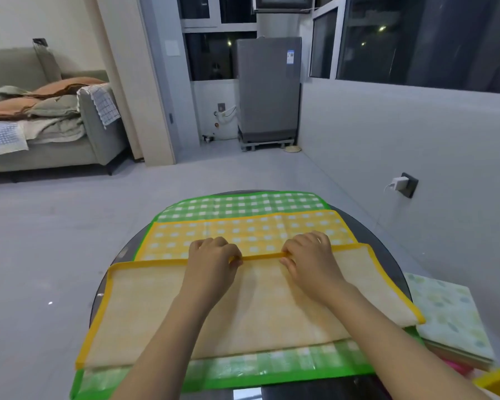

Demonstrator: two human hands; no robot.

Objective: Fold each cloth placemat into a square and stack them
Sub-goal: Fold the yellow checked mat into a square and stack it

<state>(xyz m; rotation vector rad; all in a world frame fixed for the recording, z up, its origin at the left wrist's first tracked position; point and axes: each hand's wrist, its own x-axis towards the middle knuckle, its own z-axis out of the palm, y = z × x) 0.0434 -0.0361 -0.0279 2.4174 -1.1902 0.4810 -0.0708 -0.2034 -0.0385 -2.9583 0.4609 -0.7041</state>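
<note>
A yellow checked placemat [243, 232] lies on a green checked placemat [243, 202] on the round dark table [387, 243]. Its near half is turned over toward the far side, showing the pale underside [145, 307] with a yellow border. My left hand [214, 255] and my right hand [309, 252] both pinch the folded-over yellow edge near its middle, about a hand's width apart. The folded edge sits partway across the mat, short of the far edge.
A stack of folded cloths [451, 316], topped by a pale dotted one, sits at the table's right edge. A wall with a plugged-in charger [400, 183] runs along the right. A sofa [46, 125] stands far left and a washing machine [267, 88] at the back.
</note>
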